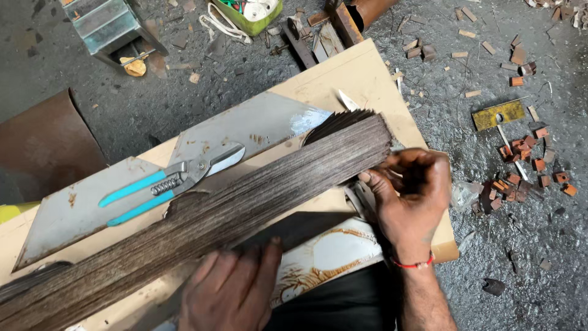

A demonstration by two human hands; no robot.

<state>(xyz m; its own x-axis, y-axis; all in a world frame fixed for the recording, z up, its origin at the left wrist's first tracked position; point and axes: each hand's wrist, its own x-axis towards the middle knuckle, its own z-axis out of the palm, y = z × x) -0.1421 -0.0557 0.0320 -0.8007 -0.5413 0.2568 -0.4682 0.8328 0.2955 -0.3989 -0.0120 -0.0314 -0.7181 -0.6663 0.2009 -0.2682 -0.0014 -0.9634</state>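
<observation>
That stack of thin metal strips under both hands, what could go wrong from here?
The stack of thin strips fans apart at its far end; the right hand grips there with bare fingers, so the thin edges could cut. The left hand only presses on the near side, so strips might slide out of line. The tin snips lie right beside the stack on a sheet metal piece and could get knocked.

The stack of thin strips (202, 214) runs off the left edge.

You are in a rough metal workshop: tin snips (171, 182) lie on cut sheet metal (245, 125), and scrap offcuts (520, 165) litter the grimy concrete floor (441, 86).
</observation>
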